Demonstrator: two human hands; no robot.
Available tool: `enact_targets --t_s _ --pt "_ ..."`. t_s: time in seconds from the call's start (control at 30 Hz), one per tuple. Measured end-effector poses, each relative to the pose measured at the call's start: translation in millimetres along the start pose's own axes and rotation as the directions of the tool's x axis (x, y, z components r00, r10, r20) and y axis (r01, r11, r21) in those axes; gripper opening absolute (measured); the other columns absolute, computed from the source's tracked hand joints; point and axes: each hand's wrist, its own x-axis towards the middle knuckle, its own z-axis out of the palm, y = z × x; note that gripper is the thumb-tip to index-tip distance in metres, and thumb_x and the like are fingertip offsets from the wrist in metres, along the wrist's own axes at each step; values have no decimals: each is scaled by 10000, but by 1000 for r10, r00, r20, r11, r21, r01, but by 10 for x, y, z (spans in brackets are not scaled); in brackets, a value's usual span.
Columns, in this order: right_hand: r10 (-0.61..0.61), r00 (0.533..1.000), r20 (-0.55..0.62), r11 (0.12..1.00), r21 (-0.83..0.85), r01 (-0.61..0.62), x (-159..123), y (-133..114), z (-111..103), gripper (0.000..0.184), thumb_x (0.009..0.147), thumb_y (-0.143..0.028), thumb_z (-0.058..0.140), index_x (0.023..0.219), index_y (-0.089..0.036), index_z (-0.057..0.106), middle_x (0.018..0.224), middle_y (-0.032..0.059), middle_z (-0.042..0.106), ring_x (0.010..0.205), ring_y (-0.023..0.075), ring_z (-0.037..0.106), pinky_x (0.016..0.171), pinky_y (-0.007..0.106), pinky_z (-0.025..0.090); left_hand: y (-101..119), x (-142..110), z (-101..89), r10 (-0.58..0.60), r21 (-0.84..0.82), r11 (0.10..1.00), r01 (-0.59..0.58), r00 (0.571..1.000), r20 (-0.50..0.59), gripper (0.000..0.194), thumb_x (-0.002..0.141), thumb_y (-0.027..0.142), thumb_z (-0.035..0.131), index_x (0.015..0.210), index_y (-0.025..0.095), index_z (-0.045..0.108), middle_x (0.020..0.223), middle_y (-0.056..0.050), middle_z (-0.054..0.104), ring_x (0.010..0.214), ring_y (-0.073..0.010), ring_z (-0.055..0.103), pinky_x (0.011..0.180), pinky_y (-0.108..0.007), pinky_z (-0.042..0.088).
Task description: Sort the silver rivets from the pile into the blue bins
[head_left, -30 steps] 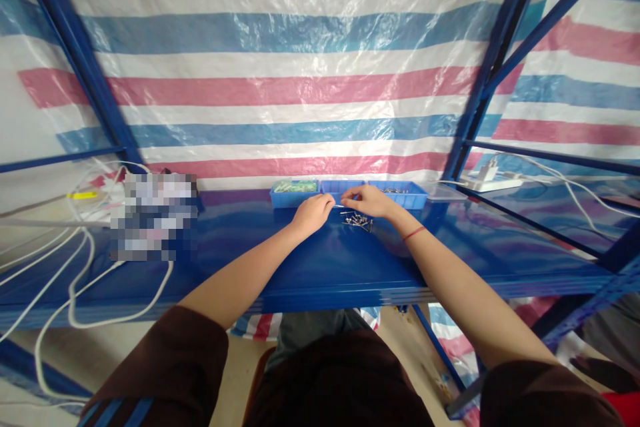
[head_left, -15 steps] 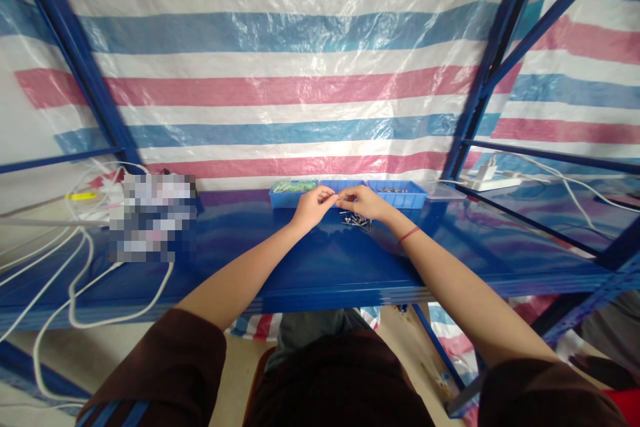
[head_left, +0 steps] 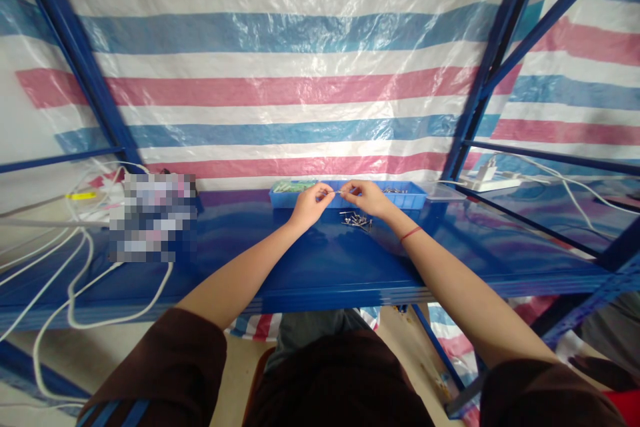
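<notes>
My left hand [head_left: 311, 205] and my right hand [head_left: 367, 199] are raised above the far side of the blue tabletop, fingertips facing each other. Both pinch a thin, small metal piece [head_left: 339, 192] that looks like a screw, one hand at each end. Most of it is hidden by the fingers. Just below the right hand, a loose pile of metal screws [head_left: 357, 220] lies on the table. Behind the hands is a row of blue bins: the left bin [head_left: 284, 200] has green pieces in it, and the right bin [head_left: 413, 201] holds small metal parts.
White cables [head_left: 83, 280] loop over the table's left side, beside a blurred-out object [head_left: 153, 217]. A power strip [head_left: 493, 180] stands at the far right, near a clear flat lid [head_left: 445, 192]. Blue posts and a striped plastic sheet [head_left: 300, 90] enclose the back.
My fingertips have moved slightly apart, and a thin metal piece now shows between them. The right hand has shifted a little up, uncovering more of the screw pile.
</notes>
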Motion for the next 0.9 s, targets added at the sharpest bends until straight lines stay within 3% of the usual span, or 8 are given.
enact_targets --t_s 0.17,0.33,0.43,0.53,0.63,0.7,0.8,0.9 --pt "-68 997 -28 996 -54 66 -22 -133 -39 189 778 -312 536 775 -142 619 765 43 652 672 128 563 652 249 441 -58 20 -27 -27 0 1000 27 999 45 139 792 281 573 839 159 621 816 -29 677 738 -141 639 726 -257 491" --pt "-74 994 81 984 -158 86 -27 -163 -111 209 785 -295 513 721 -140 637 660 25 636 607 123 544 606 236 411 -146 -23 -11 -96 115 991 64 949 299 265 816 365 546 947 152 636 827 -46 684 707 -158 638 724 -289 501" --pt "25 1000 12 961 -276 -21 -7 -82 -248 204 779 -285 521 722 -140 654 680 40 658 625 137 570 619 242 409 -127 -70 16 -29 244 967 -70 925 379 364 813 350 559 1118 153 592 935 -68 680 819 -179 635 798 -307 489" --pt "167 968 -187 897 -379 -228 -18 74 -434 241 805 -310 498 767 -146 670 780 74 688 720 176 614 678 265 422 -59 -100 26 60 305 922 -238 867 495 366 843 344 521 1167 183 582 1044 -73 651 952 -186 611 888 -305 454" --pt "338 853 -398 751 -433 -499 -78 258 -593 352 818 -401 487 958 -131 665 912 136 685 865 248 623 757 326 434 1 -107 28 94 312 890 -334 801 591 334 866 333 486 1163 234 602 1162 -60 612 1051 -191 581 942 -307 424" --pt "391 785 -480 661 -447 -603 -122 354 -655 493 804 -463 498 1115 -95 604 1005 193 657 949 292 602 805 373 428 24 -103 35 122 288 885 -364 782 612 298 870 313 477 1111 245 639 1178 -52 613 1074 -196 576 955 -309 415" --pt "385 767 -513 640 -451 -622 -144 401 -668 573 803 -477 489 1204 -71 536 1041 217 636 978 313 590 836 403 419 47 -96 51 166 254 887 -385 780 603 248 860 281 489 1010 233 680 1110 -49 649 1029 -194 598 926 -294 428" --pt "350 822 -449 710 -446 -546 -109 338 -611 526 798 -436 504 1193 -91 541 969 174 661 930 297 606 812 382 434 62 -96 60 163 256 893 -369 798 580 197 839 273 518 921 221 688 996 -46 672 917 -184 622 855 -278 451"
